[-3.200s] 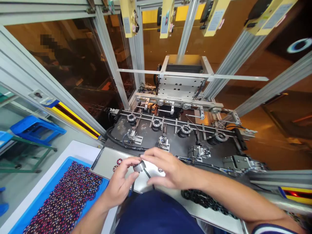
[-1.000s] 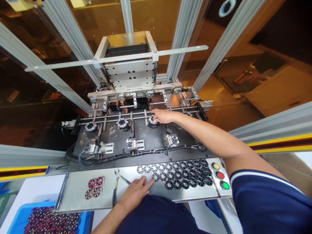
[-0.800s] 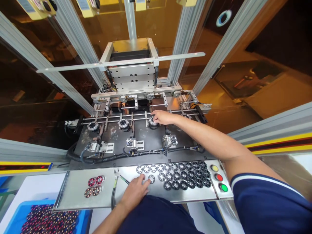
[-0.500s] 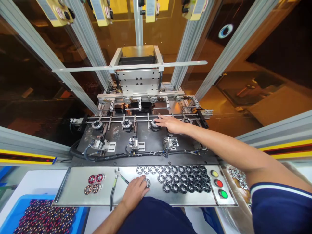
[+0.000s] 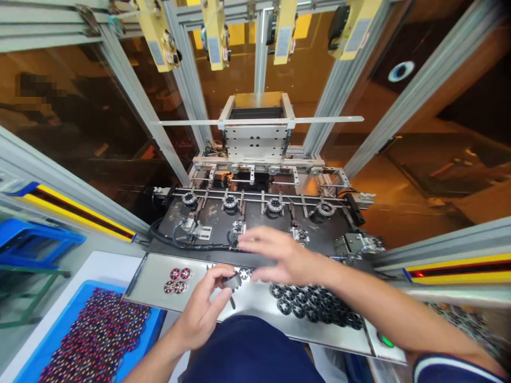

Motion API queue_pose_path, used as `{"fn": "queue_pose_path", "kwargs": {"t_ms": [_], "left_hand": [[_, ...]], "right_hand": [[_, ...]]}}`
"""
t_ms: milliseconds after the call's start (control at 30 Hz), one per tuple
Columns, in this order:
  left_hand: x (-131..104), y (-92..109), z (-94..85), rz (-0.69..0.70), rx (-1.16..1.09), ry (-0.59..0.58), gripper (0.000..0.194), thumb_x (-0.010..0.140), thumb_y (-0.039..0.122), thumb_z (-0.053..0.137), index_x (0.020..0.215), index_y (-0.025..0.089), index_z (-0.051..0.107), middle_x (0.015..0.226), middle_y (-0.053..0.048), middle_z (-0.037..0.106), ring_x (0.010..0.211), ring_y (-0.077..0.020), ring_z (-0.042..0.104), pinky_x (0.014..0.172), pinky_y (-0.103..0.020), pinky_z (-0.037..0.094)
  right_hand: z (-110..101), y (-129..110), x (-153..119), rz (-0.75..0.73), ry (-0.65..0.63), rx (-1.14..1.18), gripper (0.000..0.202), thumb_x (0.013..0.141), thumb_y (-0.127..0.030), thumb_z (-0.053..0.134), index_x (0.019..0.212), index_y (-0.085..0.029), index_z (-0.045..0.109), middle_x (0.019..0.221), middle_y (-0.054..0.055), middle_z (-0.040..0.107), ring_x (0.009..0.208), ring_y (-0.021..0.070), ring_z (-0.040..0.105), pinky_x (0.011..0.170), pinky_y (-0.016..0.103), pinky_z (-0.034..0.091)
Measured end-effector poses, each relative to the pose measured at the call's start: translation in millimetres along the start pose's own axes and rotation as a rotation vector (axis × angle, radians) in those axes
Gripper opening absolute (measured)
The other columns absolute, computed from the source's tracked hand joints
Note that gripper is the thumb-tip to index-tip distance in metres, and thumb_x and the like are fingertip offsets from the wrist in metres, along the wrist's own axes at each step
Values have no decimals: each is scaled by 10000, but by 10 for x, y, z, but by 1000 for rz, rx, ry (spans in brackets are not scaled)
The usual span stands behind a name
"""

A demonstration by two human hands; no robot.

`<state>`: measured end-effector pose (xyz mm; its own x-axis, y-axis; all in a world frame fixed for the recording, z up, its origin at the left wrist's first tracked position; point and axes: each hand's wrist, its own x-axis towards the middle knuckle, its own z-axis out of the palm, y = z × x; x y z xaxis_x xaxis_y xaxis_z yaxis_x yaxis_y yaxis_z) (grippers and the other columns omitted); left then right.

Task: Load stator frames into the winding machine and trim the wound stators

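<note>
My left hand (image 5: 202, 308) grips a round dark metal part (image 5: 232, 282) with a notched rim, between thumb and fingers, tilted above the metal tray (image 5: 147, 282). My right hand (image 5: 285, 258) hovers just right of it, fingers apart and nothing in them. Under and beyond the right hand, rows of black-and-silver round parts (image 5: 307, 303) lie on the tray. A small group of red-and-silver round parts (image 5: 179, 281) sits on its left side. The cutting pliers (image 5: 232, 303) are mostly hidden behind my left hand.
On the machine bed stand several round fixtures (image 5: 274, 206), small clamps (image 5: 191, 229) in front of them. A blue bin (image 5: 50, 340) full of round parts is at lower left. Yellow light curtains (image 5: 80, 213) flank the opening. A green button (image 5: 386, 340) shows near my right forearm.
My right hand has come back from the third fixture to above the tray. The left hand has lifted a round part off the tray. The view has shifted left.
</note>
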<state>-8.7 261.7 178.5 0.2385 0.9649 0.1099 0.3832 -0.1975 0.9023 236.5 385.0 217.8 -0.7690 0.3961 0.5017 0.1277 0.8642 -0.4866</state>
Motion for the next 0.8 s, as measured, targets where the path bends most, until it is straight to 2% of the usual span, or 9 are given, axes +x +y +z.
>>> {"fn": "queue_pose_path", "kwargs": {"t_ms": [67,133,233,367,467,533,633,700,800], "left_hand": [[-52,112,-45,18,-129,1,242,984,336,467,1185,213,524,1139,-101,603,989,-196,604,894,-335,505],[-81,166,-27,37,-213,3,234,968,366,511,1150,221,531,1096,-85,611,991,-195,597,902,-329,496],[-79,204,59,20,-384,27,313,912,449,597,1122,226,531,1063,-77,634,965,-194,616,831,-295,520],[-52,221,153,-106,-539,93,341,864,454,667,1090,226,553,832,-6,655,695,-131,632,660,-239,542],[-80,162,131,-115,-392,171,259,867,381,680,1035,194,619,833,-29,699,720,-151,685,668,-241,575],[-119,100,76,-27,-195,171,252,852,319,699,1068,193,669,921,-63,744,816,-186,725,730,-255,598],[-154,41,-26,180,67,130,322,836,236,709,1157,261,693,1047,-58,769,927,-207,741,851,-267,595],[-151,40,-82,287,146,101,375,840,208,700,1202,303,679,1094,-43,765,965,-205,739,873,-251,588],[-142,46,-121,361,177,44,412,857,201,679,1252,318,657,1125,-51,758,986,-207,738,848,-236,595]], "right_hand": [[203,-377,10,-77,99,95,592,881,-415,679,1383,-163,492,1147,161,628,1036,237,604,883,408,534],[353,-602,8,-60,172,96,496,923,-282,615,1392,-193,480,1017,123,639,914,217,607,791,381,538],[487,-700,-14,-22,292,79,499,909,-151,561,1394,-228,472,918,90,640,833,209,599,718,363,532],[538,-686,-78,25,406,8,509,874,-152,612,1364,-223,499,922,99,650,838,229,594,723,397,536],[444,-698,-88,92,296,125,384,873,-242,669,1247,-180,613,1082,151,651,994,244,609,853,437,537],[336,-693,-59,164,167,276,239,910,-251,628,1115,-150,698,1252,187,607,1158,245,582,974,443,499],[206,-618,10,249,-34,463,170,929,-216,603,968,-143,752,1399,170,549,1307,229,514,1084,410,423],[186,-533,46,248,-152,559,138,907,-211,644,938,-130,751,1438,163,524,1351,225,483,1127,372,374],[271,-413,67,174,-297,705,119,901,-166,640,900,-79,722,1483,202,464,1403,227,424,1155,293,315]]}}
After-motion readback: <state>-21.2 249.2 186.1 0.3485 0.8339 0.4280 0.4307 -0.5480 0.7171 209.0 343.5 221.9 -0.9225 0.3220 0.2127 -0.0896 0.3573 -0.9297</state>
